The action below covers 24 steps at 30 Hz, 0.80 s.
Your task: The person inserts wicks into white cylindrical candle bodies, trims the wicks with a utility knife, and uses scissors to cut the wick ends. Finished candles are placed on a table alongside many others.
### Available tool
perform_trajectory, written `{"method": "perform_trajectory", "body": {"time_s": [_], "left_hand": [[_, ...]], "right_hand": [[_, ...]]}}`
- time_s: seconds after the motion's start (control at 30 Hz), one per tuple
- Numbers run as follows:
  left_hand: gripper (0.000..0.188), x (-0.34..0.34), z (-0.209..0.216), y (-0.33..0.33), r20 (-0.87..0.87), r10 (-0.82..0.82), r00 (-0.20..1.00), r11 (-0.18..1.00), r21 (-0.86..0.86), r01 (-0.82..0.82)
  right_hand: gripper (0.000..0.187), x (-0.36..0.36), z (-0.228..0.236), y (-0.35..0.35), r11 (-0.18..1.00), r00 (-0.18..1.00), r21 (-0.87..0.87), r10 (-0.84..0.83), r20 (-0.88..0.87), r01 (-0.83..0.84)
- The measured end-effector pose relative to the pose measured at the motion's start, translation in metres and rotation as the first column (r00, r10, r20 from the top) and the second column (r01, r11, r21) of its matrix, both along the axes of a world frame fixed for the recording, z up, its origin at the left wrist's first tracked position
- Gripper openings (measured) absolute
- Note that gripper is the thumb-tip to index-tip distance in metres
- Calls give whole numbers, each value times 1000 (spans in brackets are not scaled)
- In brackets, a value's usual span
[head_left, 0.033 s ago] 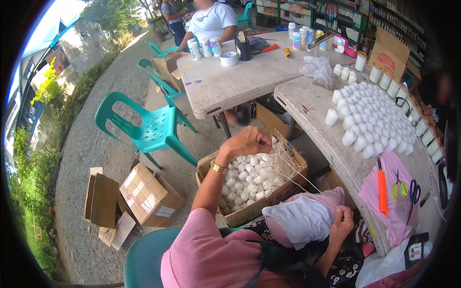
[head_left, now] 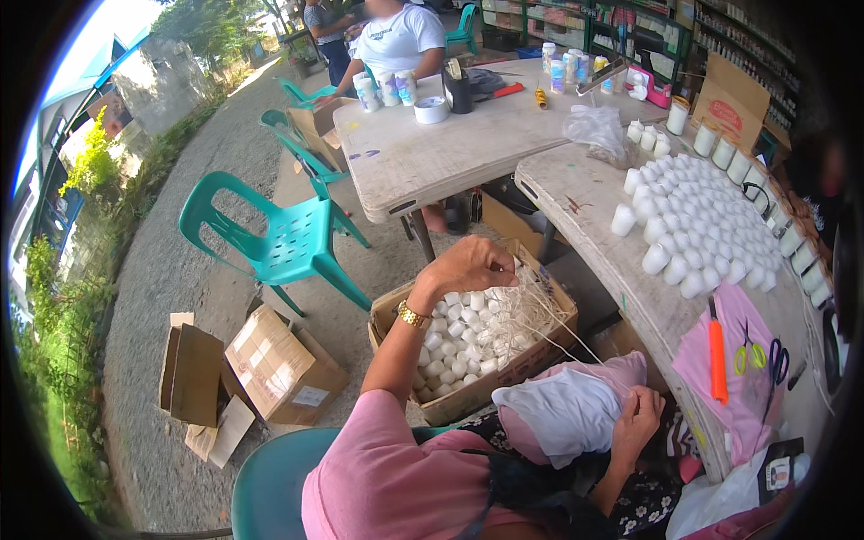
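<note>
Pale wick strands (head_left: 533, 317), thin and tangled, lie over stubby, smooth white candles (head_left: 457, 340) in a corrugated cardboard box (head_left: 468, 405), covering some of them. Above them, the left hand (head_left: 470, 267) has its fingers curled and tips together; whether it pinches a strand is hard to make out. One taut-looking strand slants toward the lap, its end lost against a soft, rumpled white cloth (head_left: 567, 416). The right hand (head_left: 637, 418) rests there, fingers bent; I cannot tell whether it grips anything.
</note>
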<state>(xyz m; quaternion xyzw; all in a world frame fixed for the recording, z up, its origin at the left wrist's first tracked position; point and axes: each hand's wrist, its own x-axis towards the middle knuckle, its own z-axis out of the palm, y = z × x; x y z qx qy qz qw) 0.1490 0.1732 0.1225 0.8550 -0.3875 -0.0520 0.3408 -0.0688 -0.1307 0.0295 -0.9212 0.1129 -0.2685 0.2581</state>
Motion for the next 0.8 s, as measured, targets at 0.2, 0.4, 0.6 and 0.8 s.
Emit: {"method": "perform_trajectory", "body": {"time_s": [0.2, 0.4, 0.6, 0.8], "left_hand": [[19, -59, 5, -83, -10, -541, 841, 840, -37, 541], [19, -43, -4, -90, -61, -614, 787, 788, -113, 606], [28, -13, -16, -65, -182, -593, 784, 805, -95, 586], [23, -23, -15, -69, -188, -526, 829, 847, -196, 493]], "right_hand": [[44, 27, 53, 73, 914, 909, 116, 360, 208, -389], [21, 5, 43, 47, 855, 973, 470, 228, 33, -216], [21, -19, 29, 18, 922, 996, 380, 48, 74, -73], [21, -20, 33, 25, 910, 994, 413, -1, 107, -44]]}}
